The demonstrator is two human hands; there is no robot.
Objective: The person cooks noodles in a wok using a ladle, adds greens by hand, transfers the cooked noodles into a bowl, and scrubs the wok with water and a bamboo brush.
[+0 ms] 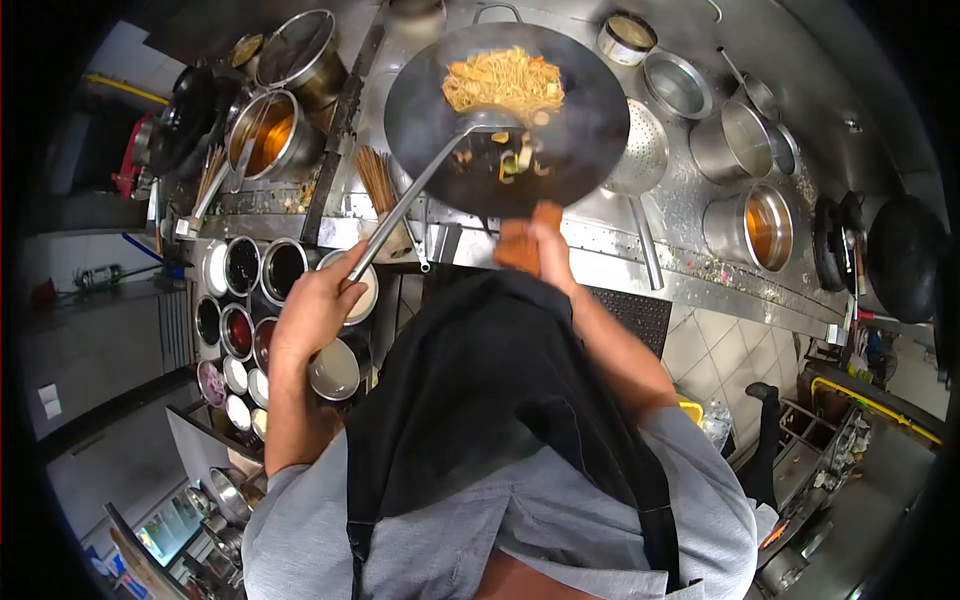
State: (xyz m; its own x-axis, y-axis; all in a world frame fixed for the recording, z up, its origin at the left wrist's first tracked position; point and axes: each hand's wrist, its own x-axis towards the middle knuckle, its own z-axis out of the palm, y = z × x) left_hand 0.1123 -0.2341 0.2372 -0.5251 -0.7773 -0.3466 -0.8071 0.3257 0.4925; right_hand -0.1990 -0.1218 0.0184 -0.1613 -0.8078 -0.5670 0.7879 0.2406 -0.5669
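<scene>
My left hand (pixel 318 302) is closed around the long metal handle of a ladle (pixel 418 187). Its bowl rests inside a large dark wok (pixel 590 110), against the near side of a heap of noodles (pixel 505 82). Nearer to me in the wok lie loose pieces of vegetables and other food (pixel 518 160). At the wok's near edge my right hand (pixel 552 256) grips a folded orange-brown cloth (pixel 520 246), slightly blurred. The cloth covers the spot where a wok handle might be, so I cannot see one.
A perforated strainer (pixel 640 150) lies right of the wok, handle toward me. Metal pots (pixel 730 142) stand farther right. A bamboo brush (pixel 377 180) stands left of the wok, near a pot of orange liquid (pixel 268 138). Several seasoning containers (pixel 240 330) sit by my left arm.
</scene>
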